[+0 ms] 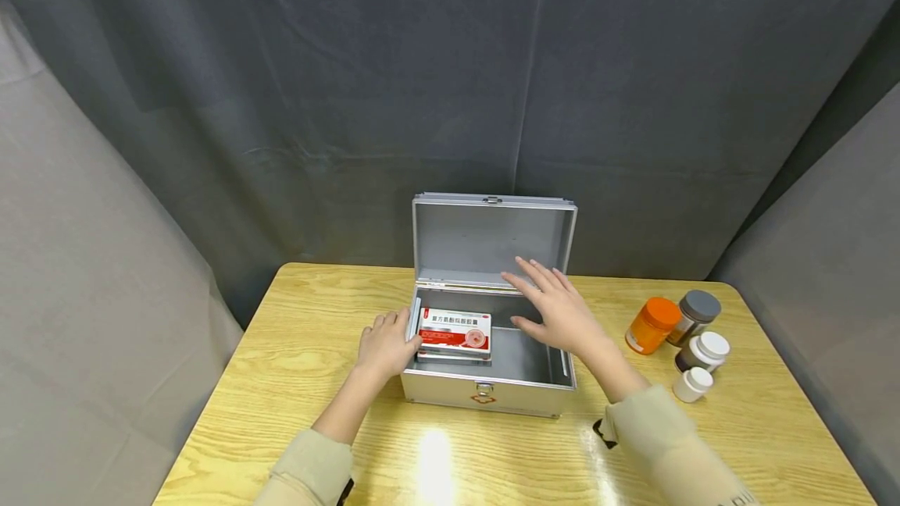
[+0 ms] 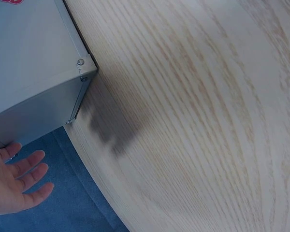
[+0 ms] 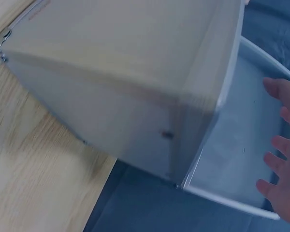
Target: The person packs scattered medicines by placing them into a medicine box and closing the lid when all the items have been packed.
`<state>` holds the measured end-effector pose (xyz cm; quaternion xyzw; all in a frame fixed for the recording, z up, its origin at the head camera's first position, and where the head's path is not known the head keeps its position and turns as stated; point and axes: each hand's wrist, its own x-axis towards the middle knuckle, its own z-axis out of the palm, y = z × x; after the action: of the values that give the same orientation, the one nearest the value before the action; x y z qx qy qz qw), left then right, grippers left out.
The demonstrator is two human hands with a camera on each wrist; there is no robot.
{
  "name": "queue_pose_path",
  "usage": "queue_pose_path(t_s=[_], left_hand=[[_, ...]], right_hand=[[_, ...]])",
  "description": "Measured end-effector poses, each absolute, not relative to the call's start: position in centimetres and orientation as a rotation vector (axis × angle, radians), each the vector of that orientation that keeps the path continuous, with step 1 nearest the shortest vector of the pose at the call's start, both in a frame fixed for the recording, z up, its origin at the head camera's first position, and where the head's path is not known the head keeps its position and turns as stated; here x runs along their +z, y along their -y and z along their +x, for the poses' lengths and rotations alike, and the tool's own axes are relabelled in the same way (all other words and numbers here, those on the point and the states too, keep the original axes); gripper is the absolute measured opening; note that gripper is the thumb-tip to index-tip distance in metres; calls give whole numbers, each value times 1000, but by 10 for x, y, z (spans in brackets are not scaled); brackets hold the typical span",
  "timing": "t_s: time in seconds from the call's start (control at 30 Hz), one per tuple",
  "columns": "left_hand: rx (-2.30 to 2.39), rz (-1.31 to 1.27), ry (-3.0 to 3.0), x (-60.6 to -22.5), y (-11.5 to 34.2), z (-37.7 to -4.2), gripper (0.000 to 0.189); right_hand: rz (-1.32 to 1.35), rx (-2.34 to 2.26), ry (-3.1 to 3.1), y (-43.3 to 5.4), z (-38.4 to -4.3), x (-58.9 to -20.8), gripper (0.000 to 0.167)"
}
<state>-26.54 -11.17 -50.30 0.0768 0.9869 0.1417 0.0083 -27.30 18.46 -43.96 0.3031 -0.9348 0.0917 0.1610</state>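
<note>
A silver metal medicine case [image 1: 523, 404] stands on the table with its lid [image 1: 492, 236] raised. Inside, at the left, lie white-and-red medicine boxes [image 1: 455, 332], one over another. My left hand [image 1: 387, 346] is at the case's left wall, its thumb by the rim. In the left wrist view, the fingers [image 2: 31, 181] of that hand are loosely extended beside the case's side. Over the right part of the case hovers my right hand [image 1: 562, 311], fingers spread and holding nothing. The right wrist view shows these fingers [image 3: 280, 145] in front of the lid's inside.
Right of the case stand an orange bottle [image 1: 652, 325], a grey-capped bottle [image 1: 696, 315], a dark bottle with a white cap [image 1: 703, 351] and a small white bottle [image 1: 692, 385]. A dark curtain [image 1: 450, 84] hangs behind the wooden table [image 1: 309, 334].
</note>
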Motion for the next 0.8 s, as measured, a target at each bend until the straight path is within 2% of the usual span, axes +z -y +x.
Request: queue_pose_path(t_s=[0.27,0.8], left_hand=[[444,235,-3084,-504,112,-266,60],[463,242,-3102,-505,112,-266,60]], right_hand=[[652,327,2608,-212,-269,-437,66],[217,453,2626,-274,-268,-458,61]])
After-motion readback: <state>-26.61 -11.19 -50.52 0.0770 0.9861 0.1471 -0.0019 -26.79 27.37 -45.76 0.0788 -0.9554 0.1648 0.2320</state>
